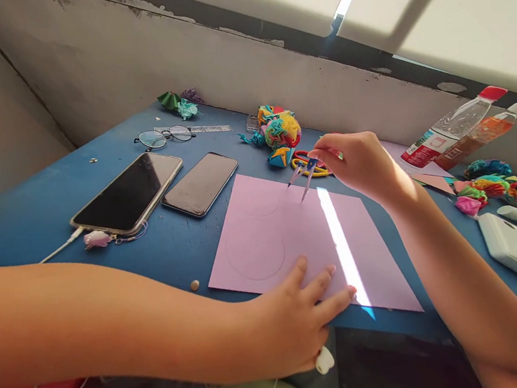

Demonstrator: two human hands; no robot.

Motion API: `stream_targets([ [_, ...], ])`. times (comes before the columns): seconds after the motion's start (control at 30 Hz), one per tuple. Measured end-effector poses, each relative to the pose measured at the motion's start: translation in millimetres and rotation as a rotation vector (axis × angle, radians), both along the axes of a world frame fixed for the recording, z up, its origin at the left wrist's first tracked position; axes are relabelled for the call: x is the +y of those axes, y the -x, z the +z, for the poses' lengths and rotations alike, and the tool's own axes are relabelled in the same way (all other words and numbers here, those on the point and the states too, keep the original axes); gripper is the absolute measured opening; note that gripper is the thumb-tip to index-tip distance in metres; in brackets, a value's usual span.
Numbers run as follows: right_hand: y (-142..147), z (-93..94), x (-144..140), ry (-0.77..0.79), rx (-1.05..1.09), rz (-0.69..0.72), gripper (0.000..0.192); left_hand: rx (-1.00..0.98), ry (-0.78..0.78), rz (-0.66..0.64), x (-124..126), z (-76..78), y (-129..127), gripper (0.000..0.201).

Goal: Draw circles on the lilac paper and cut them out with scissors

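A sheet of pink-lilac paper (pixel 304 245) lies on the blue table, with two faint drawn circles on its left half. My left hand (pixel 300 314) rests on the sheet's near edge, fingers spread. At the lower edge of that hand is a white earphone (pixel 325 360); whether they touch, I cannot tell. Above the sheet's far part, my right hand (pixel 352 161) pinches the top of a drawing compass (pixel 305 173). Its two legs point down and stand slightly apart; whether the tips touch the paper is unclear. Scissors with yellow and red handles (pixel 314 168) lie behind the compass, partly covered.
Two phones (pixel 128 196) (pixel 201 184) lie left of the paper, one with a cable. Glasses (pixel 165 136), a clear ruler (pixel 211 128) and colourful crumpled-paper pieces (pixel 281 129) sit farther back. Bottles (pixel 453 125) lean by the wall. A white case (pixel 514 246) lies right.
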State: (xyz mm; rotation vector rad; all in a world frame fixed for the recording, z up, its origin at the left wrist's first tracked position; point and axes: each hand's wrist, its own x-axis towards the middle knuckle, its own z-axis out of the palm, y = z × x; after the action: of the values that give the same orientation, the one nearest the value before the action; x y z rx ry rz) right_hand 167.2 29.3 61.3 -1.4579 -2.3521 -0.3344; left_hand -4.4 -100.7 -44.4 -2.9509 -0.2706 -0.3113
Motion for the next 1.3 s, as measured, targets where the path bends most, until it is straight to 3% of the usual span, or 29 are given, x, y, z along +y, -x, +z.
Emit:
stream_targets([
  [0.2, -3.7, 0.1, -2.0, 0.142, 0.138, 0.119, 0.019, -0.013, -0.008, 0.010, 0.3, 1.7, 0.9, 0.031],
  [0.43, -5.5, 0.6, 2.5, 0.028, 0.007, -0.043, 0.025, -0.030, -0.007, 0.019, -1.5, -0.8, 0.2, 0.030],
  [0.6, -2.0, 0.2, -1.6, 0.075, 0.084, 0.115, 0.021, -0.054, -0.018, 0.023, -1.1, -4.0, -0.9, 0.030],
  [0.8, -2.9, 1.0, -1.2, -0.009, -0.005, -0.017, 0.025, -0.034, -0.016, 0.018, -0.2, -2.8, -0.2, 0.031],
  [0.97, -1.4, 0.5, -3.7, 0.051, 0.057, 0.112, 0.022, -0.041, -0.021, 0.020, -0.5, -2.7, 0.0, 0.031],
  [1.3, -1.8, -0.5, -0.2, 0.021, -0.002, -0.053, 0.027, -0.066, -0.002, 0.017, -0.8, -2.3, -0.2, 0.028],
])
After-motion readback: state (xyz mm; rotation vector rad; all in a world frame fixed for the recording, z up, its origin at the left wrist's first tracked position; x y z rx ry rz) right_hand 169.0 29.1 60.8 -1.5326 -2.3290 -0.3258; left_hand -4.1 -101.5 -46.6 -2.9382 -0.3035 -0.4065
